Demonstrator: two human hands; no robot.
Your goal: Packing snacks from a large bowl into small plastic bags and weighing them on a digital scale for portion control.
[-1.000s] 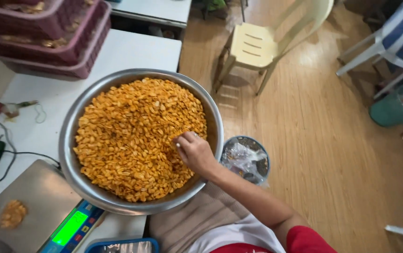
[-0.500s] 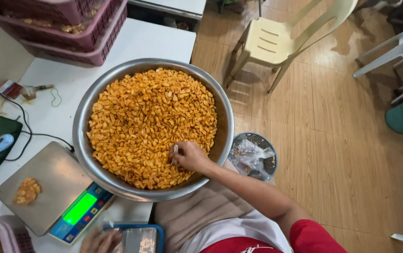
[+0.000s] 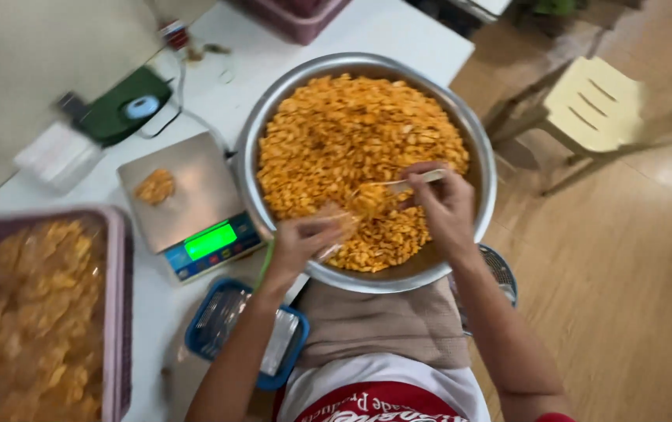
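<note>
Steel bowl [image 3: 483, 133] of orange snacks [image 3: 336, 141]

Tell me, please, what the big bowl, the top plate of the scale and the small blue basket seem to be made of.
The big bowl looks like polished metal, probably stainless steel: grey, with bright reflections on its rim. The top plate of the scale seems brushed metal: dull silver, flat, with a soft sheen. The small blue basket is likely moulded plastic, judging by its even blue colour and rounded rim, though the picture is blurred there.
</note>
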